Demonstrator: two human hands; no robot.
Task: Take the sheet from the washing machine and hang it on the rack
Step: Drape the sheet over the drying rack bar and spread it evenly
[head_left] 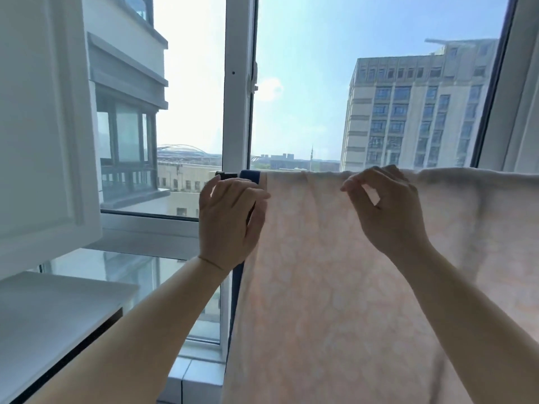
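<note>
Sheet (pixel 364 272) hangs over the rack (pixel 226 174), a pale peach cloth with a faint whitish pattern, draped from its top fold straight down past the bottom of the view. Along the sheet's left edge runs a dark blue border (pixel 250 177), which turns over the top of the rack with the rest of the cloth. Only a short dark end of the rack pokes out to the left of the sheet; the rest of the bar is covered.

At the sheet's left edge the left hand (pixel 230 223) has its fingers curled round the blue border, thumb side toward the cloth, gripping it just below the fold. Further right along the sheet's top, the right hand (pixel 385 208) is raised in front of the cloth with fingers loosely bent and thumb and forefinger apart; whether its far fingers touch the fold I cannot tell. The two hands are well apart, both bare forearms reaching up from below.

Behind the sheet stands a white-framed window (pixel 237 83), with tall buildings and blue sky beyond. Left of the sheet is a white cabinet door (pixel 43 126), and under it a white ledge (pixel 52 310).
</note>
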